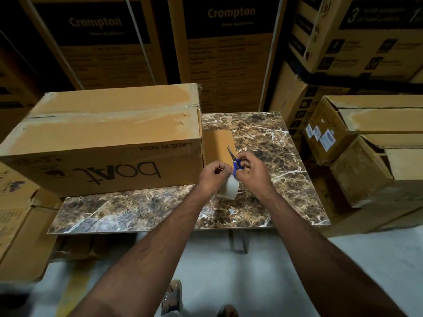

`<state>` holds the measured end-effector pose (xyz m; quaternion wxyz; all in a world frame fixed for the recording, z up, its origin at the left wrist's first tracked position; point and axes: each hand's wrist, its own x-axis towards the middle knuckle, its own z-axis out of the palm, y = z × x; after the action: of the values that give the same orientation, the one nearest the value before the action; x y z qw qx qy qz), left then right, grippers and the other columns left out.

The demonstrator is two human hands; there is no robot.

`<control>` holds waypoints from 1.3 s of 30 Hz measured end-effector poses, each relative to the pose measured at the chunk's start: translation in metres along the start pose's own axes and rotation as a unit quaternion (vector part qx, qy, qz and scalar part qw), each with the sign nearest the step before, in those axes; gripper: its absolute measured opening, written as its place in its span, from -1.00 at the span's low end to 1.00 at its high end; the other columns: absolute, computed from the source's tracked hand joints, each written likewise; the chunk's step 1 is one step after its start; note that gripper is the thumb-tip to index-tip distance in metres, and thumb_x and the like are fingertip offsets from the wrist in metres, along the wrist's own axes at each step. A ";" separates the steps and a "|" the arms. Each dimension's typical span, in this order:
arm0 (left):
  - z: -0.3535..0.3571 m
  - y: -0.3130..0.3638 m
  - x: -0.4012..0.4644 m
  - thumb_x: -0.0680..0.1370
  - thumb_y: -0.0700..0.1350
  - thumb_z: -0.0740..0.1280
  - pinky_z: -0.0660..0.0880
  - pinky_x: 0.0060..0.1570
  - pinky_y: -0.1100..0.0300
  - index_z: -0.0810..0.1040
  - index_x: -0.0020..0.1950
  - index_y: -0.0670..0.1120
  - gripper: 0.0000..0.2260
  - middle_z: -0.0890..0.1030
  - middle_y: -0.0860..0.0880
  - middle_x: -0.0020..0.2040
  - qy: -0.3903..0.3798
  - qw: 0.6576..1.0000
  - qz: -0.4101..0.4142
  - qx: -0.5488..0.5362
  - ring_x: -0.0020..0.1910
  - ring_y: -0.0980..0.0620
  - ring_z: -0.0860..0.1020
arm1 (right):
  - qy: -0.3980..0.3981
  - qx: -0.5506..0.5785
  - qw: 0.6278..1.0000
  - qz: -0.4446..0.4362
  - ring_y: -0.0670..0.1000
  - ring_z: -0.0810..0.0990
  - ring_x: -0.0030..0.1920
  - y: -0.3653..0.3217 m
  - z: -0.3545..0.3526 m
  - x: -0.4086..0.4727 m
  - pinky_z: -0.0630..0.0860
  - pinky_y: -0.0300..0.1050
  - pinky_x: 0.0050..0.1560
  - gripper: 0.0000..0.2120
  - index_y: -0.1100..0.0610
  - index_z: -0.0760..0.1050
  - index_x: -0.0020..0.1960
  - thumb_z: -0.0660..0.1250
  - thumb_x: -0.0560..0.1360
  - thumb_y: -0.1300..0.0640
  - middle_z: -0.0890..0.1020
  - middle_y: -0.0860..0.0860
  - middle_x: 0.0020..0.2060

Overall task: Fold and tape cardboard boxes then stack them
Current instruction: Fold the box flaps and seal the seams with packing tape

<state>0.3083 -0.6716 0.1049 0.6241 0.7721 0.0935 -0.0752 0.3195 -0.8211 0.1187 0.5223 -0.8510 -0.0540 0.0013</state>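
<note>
Two hands meeting over a strip of tape beside the closed carton.

We see the right hand (248, 167) with its fingers curled through the handles of the blue-handled scissors (235, 160), the grey blades pointing up and away, only slightly parted. We see the left hand (214, 173) with fingers bent inward, pinching the upper end of a pale strip of tape (230, 187) that hangs down between the wrists; the two hands nearly touch. The large brown cardboard box printed "boAt" (109, 138) lies closed on the left part of the brown marbled tabletop (274, 156), just left of the hands. A flat brown cardboard piece (217, 145) lies on the tabletop beside the box, behind the scissors.
</note>
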 end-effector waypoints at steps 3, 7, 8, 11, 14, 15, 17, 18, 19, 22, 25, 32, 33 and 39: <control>-0.002 0.003 -0.002 0.62 -0.11 0.35 0.50 -0.14 0.08 0.60 -0.02 -0.01 -0.95 0.63 -0.08 0.09 0.000 1.000 -0.008 -0.025 -0.04 -0.04 0.55 | 0.004 -0.014 1.000 -0.020 -0.11 0.46 -0.30 -0.002 0.000 0.001 0.53 -0.13 -0.25 -0.68 0.07 0.53 0.12 0.44 0.46 0.38 0.55 -0.09 -0.17; 0.002 0.003 -0.004 0.63 -0.12 0.33 0.45 -0.25 0.17 0.57 0.06 -0.03 -0.95 0.61 -0.09 0.08 0.028 0.999 0.006 -0.026 -0.08 0.01 0.53 | 0.018 -0.057 0.997 -0.050 -0.12 0.50 -0.31 -0.005 0.002 0.003 0.57 -0.19 -0.25 -0.68 0.09 0.55 0.17 0.46 0.46 0.32 0.57 -0.13 -0.15; 0.003 0.004 -0.004 0.63 -0.14 0.33 0.47 -0.26 0.16 0.56 0.11 -0.03 -0.92 0.60 -0.08 0.05 0.036 0.999 0.012 -0.023 -0.09 0.02 0.53 | 0.022 -0.059 0.997 -0.053 -0.13 0.49 -0.31 -0.006 0.002 0.004 0.56 -0.21 -0.27 -0.68 0.09 0.55 0.17 0.45 0.46 0.33 0.57 -0.13 -0.16; -0.001 0.008 -0.004 0.61 -0.21 0.35 0.60 -0.14 0.02 0.47 0.30 0.04 -0.70 0.58 -0.06 -0.04 0.041 0.997 0.000 -0.067 -0.10 0.01 0.57 | 0.029 -0.053 0.997 -0.056 -0.15 0.48 -0.31 -0.010 0.002 0.006 0.58 -0.16 -0.26 -0.65 0.10 0.54 0.18 0.43 0.46 0.37 0.56 -0.13 -0.15; -0.003 0.009 -0.003 0.61 -0.23 0.35 0.55 -0.22 0.06 0.50 0.14 0.01 -0.82 0.59 -0.06 -0.04 0.033 0.996 0.001 -0.086 -0.11 0.00 0.56 | 0.035 -0.067 0.995 -0.060 -0.20 0.52 -0.25 -0.010 0.002 0.005 0.56 -0.23 -0.22 -0.64 0.11 0.54 0.20 0.44 0.45 0.36 0.58 -0.10 -0.13; -0.003 0.009 -0.003 0.61 -0.23 0.35 0.52 -0.25 0.10 0.51 0.09 -0.01 -0.86 0.59 -0.06 -0.05 0.036 0.996 0.006 -0.083 -0.13 0.01 0.55 | 0.036 -0.072 0.995 -0.061 -0.22 0.52 -0.23 -0.010 0.002 0.005 0.53 -0.26 -0.22 -0.64 0.12 0.54 0.20 0.45 0.45 0.35 0.58 -0.10 -0.12; -0.004 0.009 -0.002 0.61 -0.22 0.34 0.51 -0.26 0.12 0.52 0.04 -0.04 -0.91 0.60 -0.07 -0.04 0.046 0.996 0.011 -0.074 -0.15 0.02 0.54 | 0.037 -0.074 0.995 -0.063 -0.22 0.51 -0.24 -0.011 0.003 0.007 0.50 -0.27 -0.23 -0.64 0.11 0.54 0.21 0.44 0.45 0.34 0.59 -0.08 -0.11; -0.005 0.009 -0.002 0.62 -0.22 0.33 0.53 -0.24 0.11 0.53 0.03 -0.06 -0.93 0.60 -0.08 -0.03 0.051 0.996 0.014 -0.071 -0.15 0.02 0.54 | 0.037 -0.074 0.995 -0.063 -0.20 0.52 -0.25 -0.012 0.004 0.008 0.52 -0.25 -0.24 -0.64 0.10 0.54 0.20 0.44 0.45 0.35 0.60 -0.07 -0.11; -0.006 0.009 -0.002 0.62 -0.22 0.33 0.54 -0.22 0.08 0.53 0.02 -0.07 -0.95 0.61 -0.09 -0.02 0.055 0.996 0.017 -0.068 -0.14 0.01 0.54 | 0.037 -0.074 0.995 -0.062 -0.18 0.52 -0.26 -0.013 0.004 0.009 0.55 -0.21 -0.24 -0.64 0.10 0.54 0.20 0.44 0.45 0.35 0.60 -0.06 -0.10; -0.005 0.010 -0.002 0.62 -0.21 0.32 0.51 -0.23 0.11 0.54 0.02 -0.12 -0.98 0.61 -0.09 0.01 0.060 0.996 0.020 -0.061 -0.11 0.02 0.53 | 0.038 -0.075 0.995 -0.061 -0.14 0.51 -0.29 -0.014 0.003 0.010 0.59 -0.11 -0.23 -0.63 0.10 0.54 0.20 0.43 0.46 0.37 0.58 -0.08 -0.13; -0.004 0.012 -0.003 0.64 -0.16 0.30 0.46 -0.22 0.17 0.54 0.05 -0.19 -0.90 0.60 -0.08 0.02 0.065 0.997 0.021 -0.045 -0.11 0.05 0.52 | 0.035 -0.075 0.995 -0.059 -0.11 0.52 -0.28 -0.014 0.002 0.010 0.63 -0.04 -0.20 -0.64 0.12 0.53 0.21 0.42 0.46 0.38 0.55 -0.12 -0.14; 0.004 0.015 -0.002 0.59 -0.16 0.34 0.44 -0.20 0.16 0.48 -0.17 -0.08 -0.86 0.55 0.01 -0.19 0.125 0.992 0.018 0.010 -0.23 0.07 0.48 | 0.032 -0.090 0.994 -0.059 -0.12 0.56 -0.22 -0.012 0.004 0.011 0.67 0.01 -0.11 -0.64 0.10 0.53 0.20 0.44 0.46 0.35 0.59 -0.09 -0.10; 0.004 0.017 -0.001 0.58 -0.17 0.35 0.43 -0.20 0.18 0.48 -0.18 -0.07 -0.86 0.55 0.03 -0.20 0.139 0.990 0.015 0.027 -0.23 0.09 0.48 | 0.031 -0.092 0.993 -0.060 -0.12 0.56 -0.22 -0.013 0.005 0.011 0.67 0.01 -0.11 -0.64 0.10 0.53 0.20 0.45 0.46 0.34 0.59 -0.08 -0.09; 0.005 0.026 -0.001 0.53 -0.20 0.39 0.53 -0.13 0.14 0.48 -0.18 -0.04 -0.86 0.54 0.08 -0.22 0.176 0.984 -0.011 0.034 -0.22 0.11 0.49 | 0.022 -0.095 0.992 -0.080 -0.13 0.52 -0.30 -0.019 0.006 0.011 0.66 -0.02 -0.18 -0.67 0.07 0.53 0.16 0.44 0.46 0.35 0.58 -0.10 -0.14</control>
<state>0.3138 -0.6820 0.1282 0.5703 0.7931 0.2075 0.0522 0.3288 -0.8055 0.1337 0.4388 -0.8895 -0.1102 -0.0641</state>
